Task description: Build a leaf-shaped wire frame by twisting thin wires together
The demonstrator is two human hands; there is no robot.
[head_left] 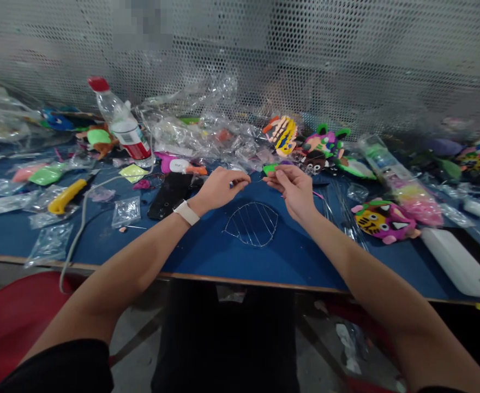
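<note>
A perforated metal screen [325,38] stands behind a blue table [305,259], and clear plastic bags [207,134] are heaped along its foot, leaving the front part for handwork.

Both hands are raised over that front part, close to each other but apart. The right hand [295,188] grasps a small green piece [270,168] between thumb and fingertips, a light hold that probably suits something small and soft. The left hand [226,185] has its thumb and fingers drawn together, pointing toward the right; I cannot tell whether something thin is pinched there.

The leaf-shaped wire frame [251,224] lies flat on the table, touched by neither hand, just below and between them, presumably so it is within easy reach and view.

Off to the left, the phone [166,197] and the yellow knife [67,197] lie out of the hands' way, as does the striped clay face [384,221] on the right, near a white case [459,262].
</note>
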